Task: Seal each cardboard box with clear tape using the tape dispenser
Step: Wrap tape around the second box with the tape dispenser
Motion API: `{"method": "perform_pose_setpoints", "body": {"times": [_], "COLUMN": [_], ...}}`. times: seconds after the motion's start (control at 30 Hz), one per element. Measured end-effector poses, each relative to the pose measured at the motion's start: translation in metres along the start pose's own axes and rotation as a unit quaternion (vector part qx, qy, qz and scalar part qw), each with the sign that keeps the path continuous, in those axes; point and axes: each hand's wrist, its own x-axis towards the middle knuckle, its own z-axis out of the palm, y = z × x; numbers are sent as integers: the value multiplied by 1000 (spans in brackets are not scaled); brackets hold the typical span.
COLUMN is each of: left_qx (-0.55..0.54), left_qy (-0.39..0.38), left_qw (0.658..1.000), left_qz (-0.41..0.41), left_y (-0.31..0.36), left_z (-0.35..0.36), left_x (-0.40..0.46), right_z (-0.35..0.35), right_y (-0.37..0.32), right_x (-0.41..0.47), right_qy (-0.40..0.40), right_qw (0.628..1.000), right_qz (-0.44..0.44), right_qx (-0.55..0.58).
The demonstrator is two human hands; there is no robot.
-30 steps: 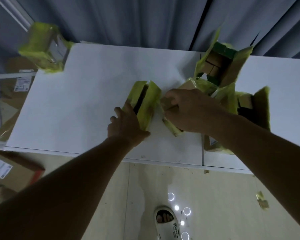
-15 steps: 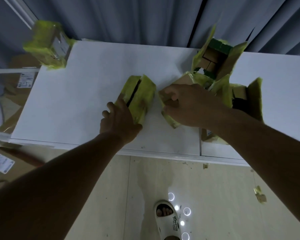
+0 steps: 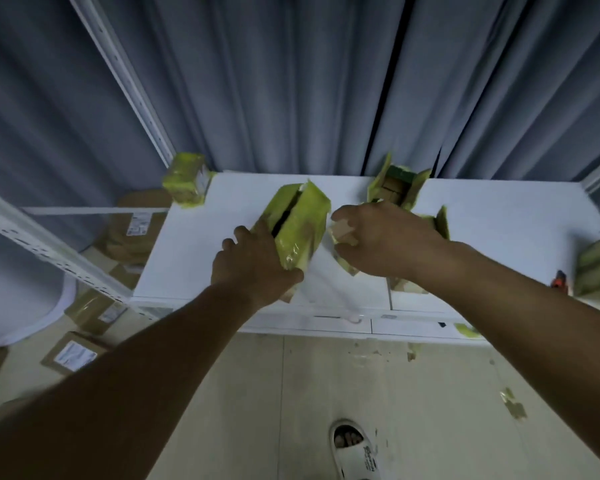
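A small cardboard box (image 3: 300, 223) wrapped in yellow-green tape is tilted above the white table (image 3: 194, 251), its top flaps parted by a dark gap. My left hand (image 3: 257, 265) grips its near left side. My right hand (image 3: 378, 240) holds a second box (image 3: 343, 237), brown cardboard with yellow-green tape, just to the right. A thin clear film (image 3: 326, 289) seems to hang between the boxes down to the table's front edge. No tape dispenser shows clearly.
An open box (image 3: 397, 187) with raised flaps stands at the table's back; another (image 3: 439, 221) sits behind my right wrist. A taped box (image 3: 186, 180) sits at the back left corner. More taped boxes (image 3: 598, 268) and an orange tool (image 3: 560, 277) are at right. Cartons (image 3: 73, 355) lie on the floor.
The view tilted upward. My left hand lifted and tipped the box off the table. My right hand stayed on the second box.
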Motion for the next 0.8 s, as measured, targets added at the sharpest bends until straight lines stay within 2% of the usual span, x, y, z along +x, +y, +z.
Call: {"method": "perform_pose_setpoints", "body": {"times": [0.2, 0.43, 0.67, 0.8], "left_qx": [-8, 44, 58, 45], "left_qy": [29, 82, 89, 118], "left_qw": [998, 990, 982, 977], "left_qz": [58, 109, 155, 175], "left_y": [41, 98, 158, 194], "left_z": [-157, -341, -465, -517], "left_x": [-82, -187, -268, -293], "right_z": [-136, -289, -408, -461], "right_y": [-60, -108, -115, -99], "right_x": [-94, -204, -301, -340], "right_qy": [53, 99, 163, 199], "right_qw": [998, 990, 983, 975], "right_qz": [-8, -13, 19, 32], "right_qx": [-35, -102, -78, -90]}}
